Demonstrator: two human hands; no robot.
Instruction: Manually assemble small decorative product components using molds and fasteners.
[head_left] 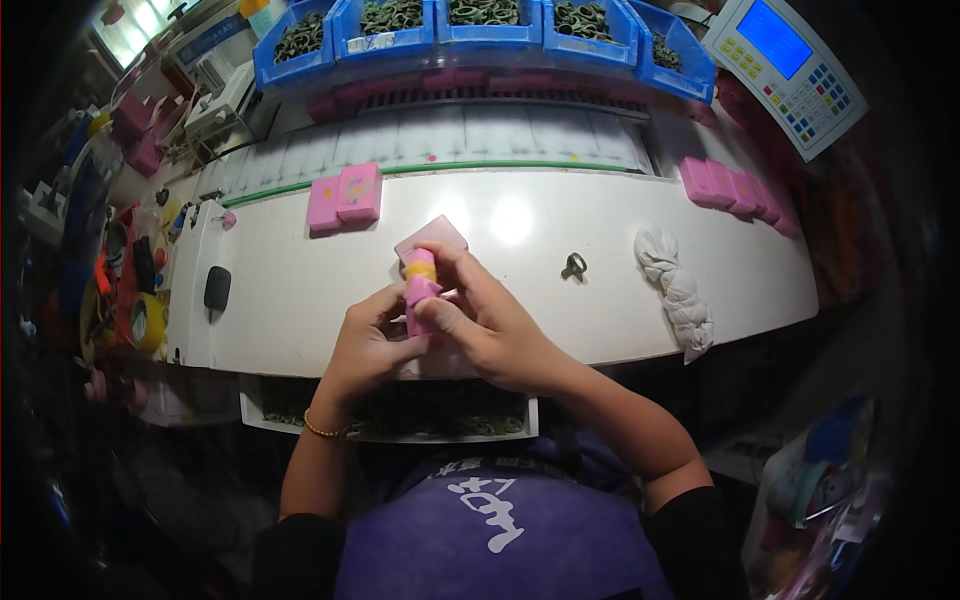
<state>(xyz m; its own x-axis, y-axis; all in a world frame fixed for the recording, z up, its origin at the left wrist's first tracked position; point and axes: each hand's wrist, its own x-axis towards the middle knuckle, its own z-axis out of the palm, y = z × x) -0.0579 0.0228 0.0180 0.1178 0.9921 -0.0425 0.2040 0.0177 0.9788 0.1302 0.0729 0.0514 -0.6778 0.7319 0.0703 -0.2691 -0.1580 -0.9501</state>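
Both of my hands meet over the near middle of the white worktop. Between them is a bent pink rubber mould piece [420, 292] with a yellow patch near its top. My left hand [372, 325] pinches its lower left side. My right hand [490, 325] grips it from the right, with the thumb pressed on its face and the fingers around its far side. Whether anything sits inside the piece is hidden. Just beyond my fingers lies a paler pink block [440, 228] on the worktop. A dark green ring [574, 267] rests to the right of my hands, apart from them.
Pink mould blocks [345, 198] stand at the back left, with several more [735, 190] at the back right. A twisted white cloth [675, 290] lies right. Blue bins [490, 40] of green pieces line the back. An open drawer [390, 432] sits below the front edge.
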